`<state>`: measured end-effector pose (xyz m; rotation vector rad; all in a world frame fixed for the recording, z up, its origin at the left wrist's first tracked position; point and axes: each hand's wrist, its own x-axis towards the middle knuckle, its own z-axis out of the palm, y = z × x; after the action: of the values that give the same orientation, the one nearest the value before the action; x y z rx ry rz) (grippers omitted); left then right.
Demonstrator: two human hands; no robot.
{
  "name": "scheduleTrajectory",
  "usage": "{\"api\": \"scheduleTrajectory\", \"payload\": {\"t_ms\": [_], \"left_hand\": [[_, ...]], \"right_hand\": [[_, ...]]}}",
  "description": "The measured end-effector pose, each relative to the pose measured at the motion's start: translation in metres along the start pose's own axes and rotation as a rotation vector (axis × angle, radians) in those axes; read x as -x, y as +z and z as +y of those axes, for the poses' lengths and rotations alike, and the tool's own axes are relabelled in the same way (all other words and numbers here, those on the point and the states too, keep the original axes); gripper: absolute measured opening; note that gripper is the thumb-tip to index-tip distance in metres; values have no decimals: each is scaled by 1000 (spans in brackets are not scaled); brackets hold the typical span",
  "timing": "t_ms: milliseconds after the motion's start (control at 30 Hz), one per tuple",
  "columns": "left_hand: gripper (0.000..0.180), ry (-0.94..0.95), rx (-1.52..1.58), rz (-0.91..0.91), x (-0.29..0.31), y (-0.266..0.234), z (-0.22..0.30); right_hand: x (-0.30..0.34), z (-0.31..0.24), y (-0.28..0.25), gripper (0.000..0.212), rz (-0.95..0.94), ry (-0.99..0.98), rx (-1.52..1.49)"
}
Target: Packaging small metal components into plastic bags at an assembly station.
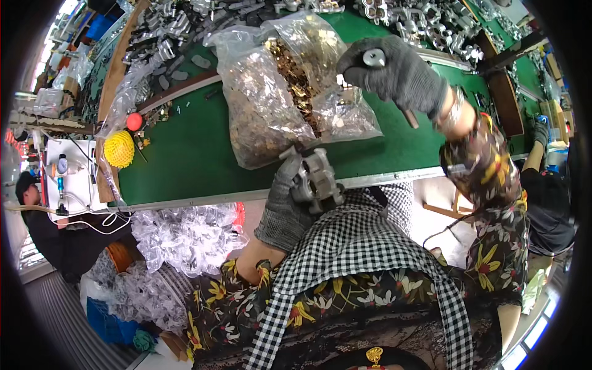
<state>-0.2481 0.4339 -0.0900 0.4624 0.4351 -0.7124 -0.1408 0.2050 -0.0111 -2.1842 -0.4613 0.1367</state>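
Observation:
Low at the table's front edge, my left hand (285, 209) in a grey glove grips a silver cast-metal brake caliper (319, 179), its round bores facing up. My gloved right hand (398, 74) is raised over the right side of an open clear plastic bag (253, 105). That hand is closed round a tool with a round silver end (374, 58); a brownish end (410, 117) sticks out below the fist. Beside its fingertips is a small shiny piece (343, 81), and I cannot tell whether it is held. Brassy metal clips (296, 80) fill the bag.
A green worktop (179, 154) has a metal front edge. Piles of metal castings (425, 24) and dark parts (179, 31) lie at the back. A yellow knobbly ball (119, 149) and a red ball (134, 121) sit at left. Other people (546, 203) are at both sides.

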Motion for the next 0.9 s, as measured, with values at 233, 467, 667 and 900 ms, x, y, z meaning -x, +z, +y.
{"api": "scheduleTrajectory", "payload": {"t_ms": [233,467,667,900], "left_hand": [[49,24,-161,28,-21,6,-4],[42,-69,-183,72,4,6,7],[67,114,-432,77,0,-18,-5],[36,114,-629,131,-2,-20,-9]], "right_hand": [[81,13,89,23,107,-594,554],[93,-1,95,31,-125,-500,386],[69,-14,83,30,3,-156,315],[58,-15,88,22,-175,-148,250]]}}
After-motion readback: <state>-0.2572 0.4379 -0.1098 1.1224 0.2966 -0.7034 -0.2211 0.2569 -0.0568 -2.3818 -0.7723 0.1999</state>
